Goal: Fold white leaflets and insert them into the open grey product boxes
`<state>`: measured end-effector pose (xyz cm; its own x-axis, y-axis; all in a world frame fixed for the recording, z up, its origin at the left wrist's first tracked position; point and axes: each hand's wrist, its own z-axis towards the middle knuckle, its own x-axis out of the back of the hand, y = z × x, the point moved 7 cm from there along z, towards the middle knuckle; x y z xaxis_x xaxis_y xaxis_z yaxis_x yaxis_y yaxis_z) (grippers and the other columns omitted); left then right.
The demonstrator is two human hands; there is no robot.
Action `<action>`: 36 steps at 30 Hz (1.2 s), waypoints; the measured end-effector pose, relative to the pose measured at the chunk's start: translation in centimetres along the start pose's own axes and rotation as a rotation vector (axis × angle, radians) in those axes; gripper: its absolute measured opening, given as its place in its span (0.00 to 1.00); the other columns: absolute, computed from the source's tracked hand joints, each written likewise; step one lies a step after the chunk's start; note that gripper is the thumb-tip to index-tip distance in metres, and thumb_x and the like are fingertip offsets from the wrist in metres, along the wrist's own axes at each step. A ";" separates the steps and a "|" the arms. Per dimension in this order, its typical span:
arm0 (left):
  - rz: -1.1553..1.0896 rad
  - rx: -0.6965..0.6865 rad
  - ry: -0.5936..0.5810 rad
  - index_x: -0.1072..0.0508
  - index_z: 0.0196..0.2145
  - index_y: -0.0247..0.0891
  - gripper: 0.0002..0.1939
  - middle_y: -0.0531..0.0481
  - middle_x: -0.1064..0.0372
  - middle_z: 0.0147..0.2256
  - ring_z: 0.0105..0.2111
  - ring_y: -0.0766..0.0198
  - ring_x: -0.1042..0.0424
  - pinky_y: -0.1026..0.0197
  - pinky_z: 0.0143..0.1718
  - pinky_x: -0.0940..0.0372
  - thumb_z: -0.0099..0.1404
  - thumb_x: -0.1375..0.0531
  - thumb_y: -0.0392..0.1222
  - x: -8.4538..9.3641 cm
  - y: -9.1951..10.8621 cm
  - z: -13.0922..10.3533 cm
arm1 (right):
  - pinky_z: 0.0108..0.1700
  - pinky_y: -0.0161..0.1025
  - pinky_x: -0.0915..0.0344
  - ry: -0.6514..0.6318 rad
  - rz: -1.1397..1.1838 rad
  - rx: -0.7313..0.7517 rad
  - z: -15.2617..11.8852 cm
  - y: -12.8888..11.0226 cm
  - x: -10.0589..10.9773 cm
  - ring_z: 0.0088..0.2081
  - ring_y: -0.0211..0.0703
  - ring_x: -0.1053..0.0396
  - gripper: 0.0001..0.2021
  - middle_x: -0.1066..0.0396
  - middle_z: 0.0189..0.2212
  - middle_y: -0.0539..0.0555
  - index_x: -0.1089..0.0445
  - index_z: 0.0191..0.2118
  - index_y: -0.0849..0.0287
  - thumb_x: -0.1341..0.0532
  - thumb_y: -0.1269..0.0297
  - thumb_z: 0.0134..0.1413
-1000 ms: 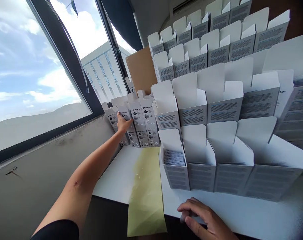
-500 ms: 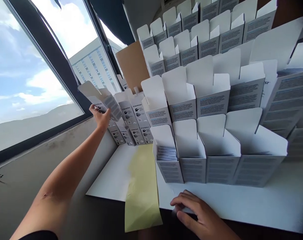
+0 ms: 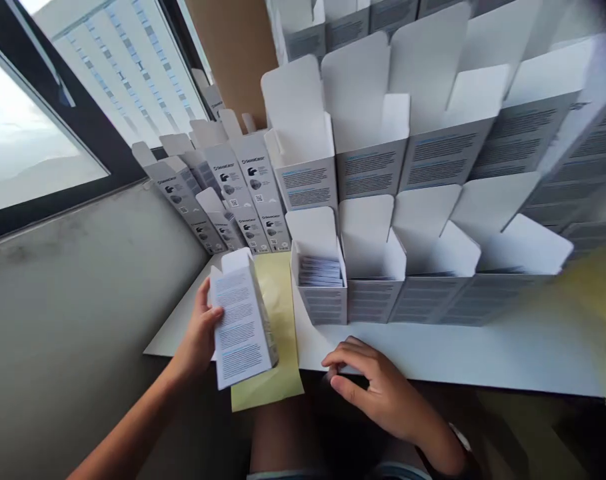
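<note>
My left hand [image 3: 203, 327] is closed around the side of a white-and-grey cardboard box [image 3: 241, 327], thumb on its printed text face. The box is tilted over a yellow paper sheet [image 3: 283, 313], and its top flaps stand up. My right hand [image 3: 365, 377] rests at the front edge of the white table [image 3: 383, 340], fingers loosely bent and thumb apart, with no held thing visible. Just beyond it stands an open box [image 3: 323, 303] with a stack of flat packets [image 3: 320, 272] inside.
Rows of similar open boxes [image 3: 370, 167] rise in tiers behind and to the right. At back left, printed boxes [image 3: 253, 180] are stacked beside the wall and window. A brown cardboard sheet [image 3: 233, 53] stands behind them. Something yellow and blurred [image 3: 597, 313] is at the right edge.
My left hand, with a box in it, has come down and toward me from the back-left stack. My right hand stays near the table edge. The view has tilted downward.
</note>
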<state>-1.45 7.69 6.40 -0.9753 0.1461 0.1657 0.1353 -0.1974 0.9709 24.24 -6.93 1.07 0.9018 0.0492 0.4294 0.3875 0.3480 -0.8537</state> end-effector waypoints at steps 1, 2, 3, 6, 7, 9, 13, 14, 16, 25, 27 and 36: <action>-0.077 0.072 -0.042 0.50 0.68 0.53 0.41 0.47 0.28 0.50 0.43 0.52 0.23 0.51 0.40 0.25 0.60 0.41 0.54 -1.0 -1.4 -0.4 | 0.46 0.39 0.34 0.001 -0.008 -0.001 0.0 0.0 0.0 0.42 0.41 0.30 0.06 0.26 0.37 0.51 0.27 0.45 0.56 0.40 0.64 0.66; -0.125 0.118 -0.064 0.55 0.70 0.52 0.44 0.45 0.30 0.54 0.46 0.51 0.24 0.51 0.42 0.25 0.61 0.41 0.54 -1.7 -2.6 -0.6 | 0.46 0.38 0.34 0.001 -0.014 -0.002 0.0 0.1 -0.1 0.41 0.41 0.30 0.06 0.26 0.36 0.52 0.27 0.44 0.56 0.40 0.64 0.66; -0.138 0.145 -0.077 0.58 0.71 0.52 0.45 0.43 0.34 0.58 0.48 0.50 0.24 0.49 0.43 0.25 0.63 0.41 0.55 -2.2 -3.5 -0.6 | 0.45 0.38 0.33 0.001 -0.019 -0.002 0.0 0.2 -0.1 0.41 0.41 0.29 0.06 0.27 0.37 0.52 0.27 0.44 0.56 0.41 0.64 0.67; -0.004 0.131 -0.092 0.58 0.72 0.53 0.42 0.41 0.49 0.68 0.59 0.44 0.32 0.42 0.53 0.28 0.66 0.42 0.54 -2.6 -4.8 -0.3 | 0.45 0.37 0.31 0.005 -0.042 -0.004 0.1 0.4 -0.2 0.41 0.40 0.28 0.08 0.27 0.37 0.52 0.27 0.43 0.56 0.42 0.61 0.68; 0.075 0.094 -0.084 0.56 0.72 0.53 0.42 0.41 0.53 0.70 0.64 0.42 0.38 0.38 0.58 0.33 0.67 0.42 0.53 -2.5 -4.8 -0.3 | 0.44 0.37 0.31 0.010 -0.055 -0.003 0.1 0.4 -0.2 0.41 0.40 0.28 0.09 0.27 0.37 0.52 0.27 0.43 0.55 0.43 0.61 0.68; 0.234 -0.034 -0.088 0.51 0.72 0.52 0.38 0.43 0.58 0.72 0.71 0.42 0.52 0.34 0.67 0.47 0.69 0.42 0.51 -2.3 -4.0 -0.9 | 0.43 0.35 0.30 0.031 -0.084 0.012 0.2 0.3 -0.2 0.40 0.40 0.28 0.08 0.27 0.36 0.52 0.26 0.42 0.55 0.43 0.61 0.68; 0.462 -0.515 -0.240 0.33 0.63 0.47 0.26 0.42 0.61 0.73 0.73 0.41 0.60 0.33 0.70 0.59 0.69 0.40 0.51 -3.7 -0.6 -4.1 | 0.37 0.34 0.31 0.131 -0.100 0.088 0.6 -0.9 -0.3 0.35 0.38 0.28 0.05 0.28 0.33 0.51 0.28 0.38 0.57 0.40 0.65 0.66; 0.505 -0.632 -0.276 0.30 0.61 0.44 0.25 0.41 0.58 0.72 0.72 0.41 0.57 0.33 0.70 0.60 0.68 0.39 0.50 -4.1 0.0 -5.0 | 0.36 0.34 0.32 0.168 -0.098 0.126 0.7 -1.5 -0.3 0.33 0.38 0.29 0.04 0.28 0.31 0.51 0.28 0.37 0.57 0.39 0.68 0.65; 0.546 -0.788 -0.318 0.29 0.59 0.42 0.24 0.38 0.46 0.68 0.71 0.44 0.51 0.35 0.70 0.57 0.67 0.36 0.46 -4.7 0.5 -6.1 | 0.34 0.35 0.34 0.236 -0.112 0.235 1.1 -3.0 -0.6 0.31 0.37 0.31 0.04 0.29 0.29 0.50 0.30 0.37 0.58 0.38 0.73 0.63; 0.462 -0.922 -0.273 0.27 0.56 0.40 0.21 0.39 0.29 0.57 0.63 0.54 0.34 0.45 0.67 0.47 0.67 0.35 0.41 -5.0 -0.5 -5.8 | 0.30 0.39 0.43 0.222 -0.606 0.744 4.8 -8.7 -3.7 0.27 0.39 0.39 0.04 0.33 0.23 0.52 0.28 0.36 0.64 0.38 0.79 0.60; 0.444 -0.928 -0.240 0.26 0.55 0.39 0.20 0.40 0.27 0.55 0.61 0.54 0.33 0.46 0.67 0.46 0.65 0.35 0.41 -5.1 -0.5 -5.8 | 0.29 0.39 0.43 0.169 -0.676 0.794 5.6 -8.9 -4.2 0.27 0.39 0.39 0.06 0.33 0.22 0.52 0.27 0.35 0.65 0.39 0.78 0.61; 0.376 -0.936 -0.123 0.25 0.52 0.41 0.18 0.44 0.23 0.51 0.57 0.54 0.29 0.46 0.65 0.43 0.66 0.36 0.46 -5.2 -0.8 -5.8 | 0.30 0.43 0.43 0.106 -0.698 0.905 5.7 -9.2 -4.3 0.29 0.43 0.40 0.03 0.33 0.23 0.55 0.24 0.36 0.73 0.34 0.80 0.54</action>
<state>2.49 1.43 3.75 -0.8658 0.0059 0.5003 0.1875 -0.9233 0.3353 15.71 -4.99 8.78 0.5730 -0.4831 0.6621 0.5682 0.8163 0.1038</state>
